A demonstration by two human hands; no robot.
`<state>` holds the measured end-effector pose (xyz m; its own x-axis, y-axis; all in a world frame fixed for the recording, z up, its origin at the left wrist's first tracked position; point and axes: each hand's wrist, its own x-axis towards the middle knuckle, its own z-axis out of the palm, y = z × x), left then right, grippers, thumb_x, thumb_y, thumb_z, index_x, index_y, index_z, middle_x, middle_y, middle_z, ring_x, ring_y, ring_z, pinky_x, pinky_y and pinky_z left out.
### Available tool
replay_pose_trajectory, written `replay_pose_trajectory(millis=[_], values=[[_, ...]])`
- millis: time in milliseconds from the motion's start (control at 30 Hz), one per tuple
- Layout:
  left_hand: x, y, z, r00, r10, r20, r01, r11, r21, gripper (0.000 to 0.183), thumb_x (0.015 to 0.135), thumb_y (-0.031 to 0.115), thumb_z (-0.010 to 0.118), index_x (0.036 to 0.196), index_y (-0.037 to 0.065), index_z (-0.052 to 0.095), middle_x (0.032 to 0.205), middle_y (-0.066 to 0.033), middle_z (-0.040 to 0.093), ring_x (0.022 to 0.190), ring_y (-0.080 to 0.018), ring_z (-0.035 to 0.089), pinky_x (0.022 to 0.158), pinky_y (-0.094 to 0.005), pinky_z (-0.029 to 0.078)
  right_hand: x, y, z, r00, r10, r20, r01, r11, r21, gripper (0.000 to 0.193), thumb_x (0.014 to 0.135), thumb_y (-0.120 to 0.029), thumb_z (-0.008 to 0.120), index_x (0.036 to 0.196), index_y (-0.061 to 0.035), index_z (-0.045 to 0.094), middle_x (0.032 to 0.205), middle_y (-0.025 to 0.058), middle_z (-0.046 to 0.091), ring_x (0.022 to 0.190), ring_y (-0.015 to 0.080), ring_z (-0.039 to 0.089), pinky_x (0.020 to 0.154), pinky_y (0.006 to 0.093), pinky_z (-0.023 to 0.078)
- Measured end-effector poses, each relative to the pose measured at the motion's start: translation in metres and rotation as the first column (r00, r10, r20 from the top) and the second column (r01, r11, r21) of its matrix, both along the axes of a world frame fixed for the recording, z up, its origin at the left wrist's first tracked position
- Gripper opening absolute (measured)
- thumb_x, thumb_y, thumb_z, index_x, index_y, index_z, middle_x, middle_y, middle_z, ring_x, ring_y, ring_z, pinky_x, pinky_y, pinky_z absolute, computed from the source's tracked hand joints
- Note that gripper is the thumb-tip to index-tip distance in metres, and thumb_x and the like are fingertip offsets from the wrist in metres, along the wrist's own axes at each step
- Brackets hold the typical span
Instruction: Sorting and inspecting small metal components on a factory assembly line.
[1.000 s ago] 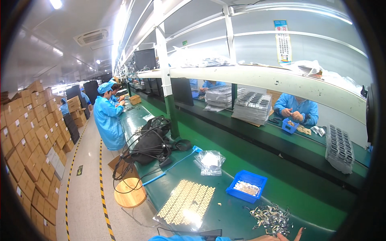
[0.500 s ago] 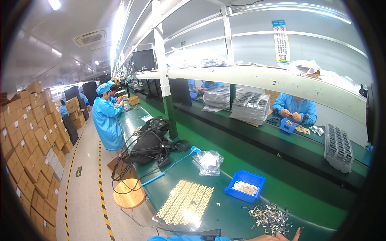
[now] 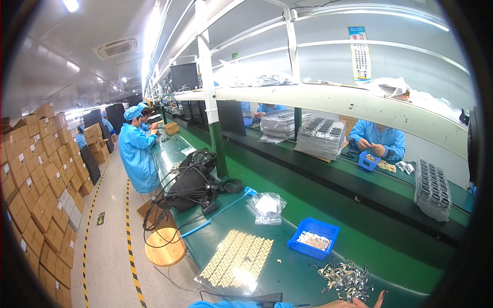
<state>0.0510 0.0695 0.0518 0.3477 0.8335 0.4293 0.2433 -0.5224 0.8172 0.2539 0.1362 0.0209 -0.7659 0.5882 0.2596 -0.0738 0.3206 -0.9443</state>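
Here's the pile (image 3: 345, 277), loose dark and silvery bits strewn to the right of the bin (image 3: 305, 249) and nearer the wearer, and there is plenty of it! The left hand (image 3: 339, 304), by the look of the sleeve (image 3: 226, 305) leading to it, lies at the pile's near edge, cut off by the bottom of the view. Are the fingers apart, together or clamped on a bit? I can't tell. One finger (image 3: 380, 297) points up at the pile's right side; whether it belongs to the right hand, I can't say either.

So how far along? Judging from here, the pile is all waiting: tangled, in no order. In the bin itself, pale pieces (image 3: 314, 240) lie loose, covering the bottom, so those look unfinished too. But left of the bin, what a neat show! Tan pieces (image 3: 237, 256) run in close slanting rows on a clear sheet, nearly filling it, with a dark spot among them that's too small to read. That part looks laid out. A single crumb (image 3: 279, 261) sits between sheet and bin.

Farther out, beyond the bin and to its left, clear bags (image 3: 267, 208) lie flat, then a black bag (image 3: 190, 185) trailing cables. Across from the bin, far right, a co-worker (image 3: 379, 138) bends over small pieces, both hands close together.
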Motion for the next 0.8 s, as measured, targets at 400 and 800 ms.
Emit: replay_pose_trajectory(millis=[400,800], values=[[0.0010,0.0013,-0.0029,1.000,0.003,0.001,-0.003,1.000,0.022,0.047,0.092,0.012,0.065,0.137,0.002,0.056,0.110,-0.0155,0.072,0.101,-0.0338,0.069,0.087,-0.0416,0.054,0.0001,0.0004,-0.0010,1.000,0.004,-0.017,-0.004,1.000,-0.010,0.120,0.089,-0.028,0.080,0.161,-0.0113,-0.014,0.148,0.0256,0.046,0.130,0.0335,0.054,0.106,0.0388,0.047],[-0.0003,0.0007,-0.0029,1.000,0.006,-0.024,-0.005,1.000,0.015,0.048,0.092,0.011,0.065,0.138,0.002,0.056,0.111,-0.0156,0.072,0.101,-0.0336,0.069,0.088,-0.0411,0.054,0.0011,0.0008,-0.0007,1.000,0.002,0.008,-0.002,1.000,0.021,0.118,0.090,-0.025,0.079,0.161,-0.0118,-0.015,0.148,0.0261,0.046,0.130,0.0333,0.054,0.106,0.0392,0.048]])
